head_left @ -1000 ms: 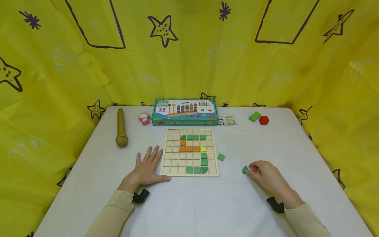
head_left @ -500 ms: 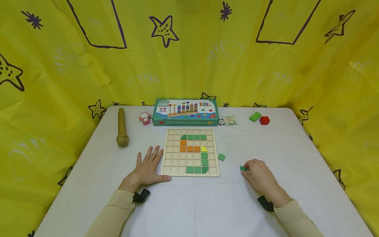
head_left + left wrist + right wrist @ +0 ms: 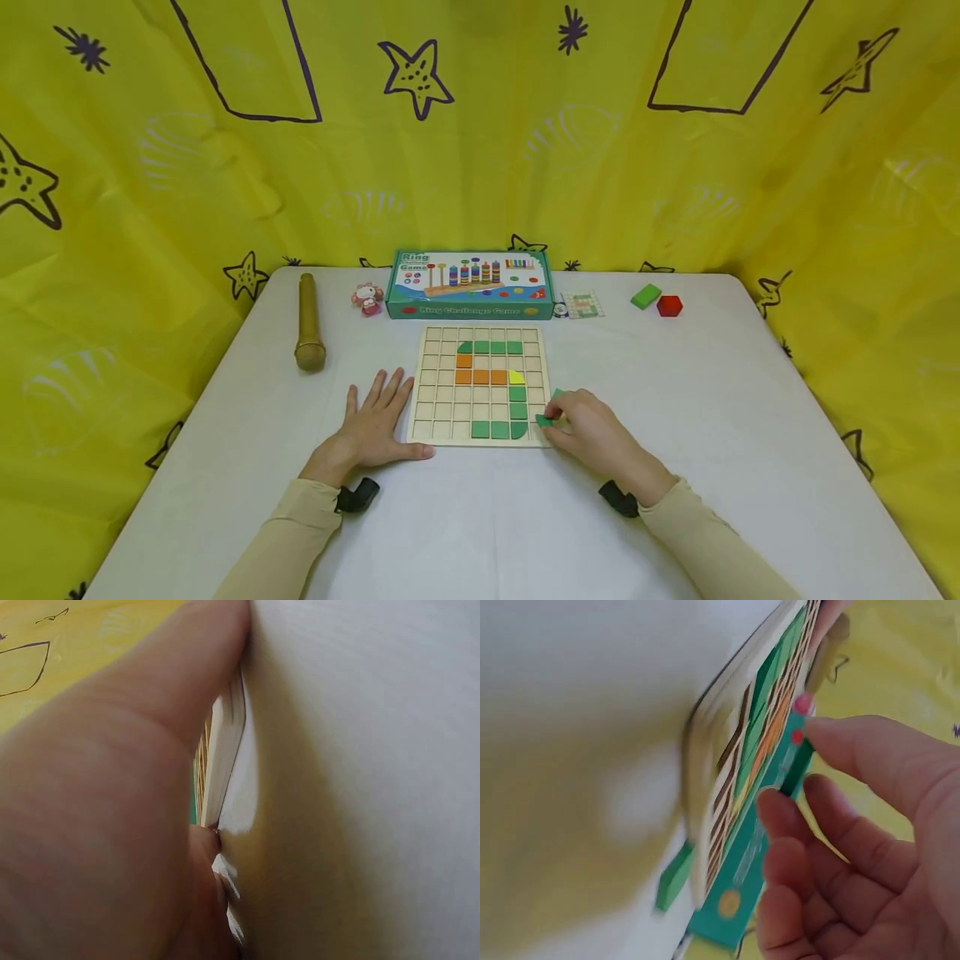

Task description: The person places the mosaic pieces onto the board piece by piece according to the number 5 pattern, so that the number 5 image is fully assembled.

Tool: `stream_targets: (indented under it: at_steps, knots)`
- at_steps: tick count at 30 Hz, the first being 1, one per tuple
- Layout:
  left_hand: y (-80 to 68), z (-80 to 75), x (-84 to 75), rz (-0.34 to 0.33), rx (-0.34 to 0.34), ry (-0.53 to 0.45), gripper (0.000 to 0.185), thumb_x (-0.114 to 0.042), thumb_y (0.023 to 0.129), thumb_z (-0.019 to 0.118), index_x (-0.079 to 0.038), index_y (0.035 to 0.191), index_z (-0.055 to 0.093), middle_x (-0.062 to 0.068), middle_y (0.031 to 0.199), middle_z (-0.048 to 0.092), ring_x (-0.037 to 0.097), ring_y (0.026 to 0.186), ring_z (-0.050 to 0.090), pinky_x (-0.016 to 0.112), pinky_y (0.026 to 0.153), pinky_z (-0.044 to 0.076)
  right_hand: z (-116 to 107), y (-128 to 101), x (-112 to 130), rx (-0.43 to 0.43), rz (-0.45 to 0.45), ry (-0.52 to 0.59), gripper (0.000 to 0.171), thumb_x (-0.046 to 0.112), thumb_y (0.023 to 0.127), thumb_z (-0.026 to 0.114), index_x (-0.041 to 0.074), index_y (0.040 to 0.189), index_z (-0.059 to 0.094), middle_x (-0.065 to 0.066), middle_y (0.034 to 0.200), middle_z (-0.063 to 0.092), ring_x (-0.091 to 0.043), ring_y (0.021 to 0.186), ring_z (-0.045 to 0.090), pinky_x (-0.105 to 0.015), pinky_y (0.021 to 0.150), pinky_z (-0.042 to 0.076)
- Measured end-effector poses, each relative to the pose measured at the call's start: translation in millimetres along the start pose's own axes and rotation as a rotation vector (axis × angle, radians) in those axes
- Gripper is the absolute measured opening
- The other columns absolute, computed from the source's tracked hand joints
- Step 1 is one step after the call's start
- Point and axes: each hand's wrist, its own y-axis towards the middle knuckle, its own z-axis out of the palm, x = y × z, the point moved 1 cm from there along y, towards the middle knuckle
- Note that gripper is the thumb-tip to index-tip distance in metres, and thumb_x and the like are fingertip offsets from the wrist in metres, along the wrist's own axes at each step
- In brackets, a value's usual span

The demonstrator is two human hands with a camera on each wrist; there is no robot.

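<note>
A square wooden grid board (image 3: 438, 411) lies mid-table, with green, orange and yellow tiles set in some of its cells. My left hand (image 3: 372, 429) rests flat on the table with spread fingers, along the board's left side and front corner. Over the board's right edge, my right hand (image 3: 596, 429) pinches a green tile (image 3: 543, 421) between thumb and fingertips; in the right wrist view that green tile (image 3: 798, 769) shows edge-on above the board. A loose green square tile (image 3: 675, 877) lies beside the board's right edge, partly hidden by the right hand in the head view.
Behind the board stands a Ring Challenge Game box (image 3: 469, 285). A small figurine (image 3: 367, 299) and a gold microphone (image 3: 308, 325) are to its left. A pattern card (image 3: 583, 304), a green block (image 3: 646, 296) and a red hexagonal block (image 3: 670, 306) lie to its right.
My right hand has carried the green tile leftward from the open table to the board's right edge. The left hand has stayed in place.
</note>
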Motion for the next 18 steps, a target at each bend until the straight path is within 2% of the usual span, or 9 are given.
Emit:
stream_targets:
  at_steps: [7, 13, 18]
  knots:
    - [0.6, -1.1, -0.5, -0.008, 0.006, -0.001, 0.123, -0.082, 0.070, 0.060, -0.007, 0.157, 0.017, 0.013, 0.162, 0.004, 0.037, 0.146, -0.006, 0.069, 0.105, -0.008, 23, 30, 36, 0.024, -0.278, -0.039, 0.012, 0.019, 0.085, 0.078, 0.012, 0.085, 0.068, 0.007, 0.082, 0.061, -0.013, 0.080, 0.053, -0.030, 0.073, 0.048]
    - [0.3, -2.9, -1.6, -0.002, 0.001, -0.003, 0.123, -0.082, 0.070, 0.059, -0.006, 0.156, 0.017, 0.014, 0.162, 0.005, 0.037, 0.146, -0.006, 0.068, 0.106, -0.007, 37, 51, 58, 0.048, -0.377, -0.091, 0.012, 0.019, 0.086, 0.076, 0.011, 0.085, 0.068, 0.005, 0.081, 0.062, -0.013, 0.080, 0.054, -0.030, 0.076, 0.047]
    - [-1.4, -1.6, -1.1, -0.006, 0.006, -0.006, 0.123, -0.082, 0.070, 0.060, -0.006, 0.156, 0.016, 0.014, 0.162, 0.005, 0.038, 0.146, -0.005, 0.069, 0.105, -0.007, 49, 59, 67, 0.069, -0.416, -0.148, 0.011, 0.018, 0.086, 0.076, 0.012, 0.082, 0.068, 0.006, 0.077, 0.062, -0.014, 0.075, 0.053, -0.028, 0.073, 0.046]
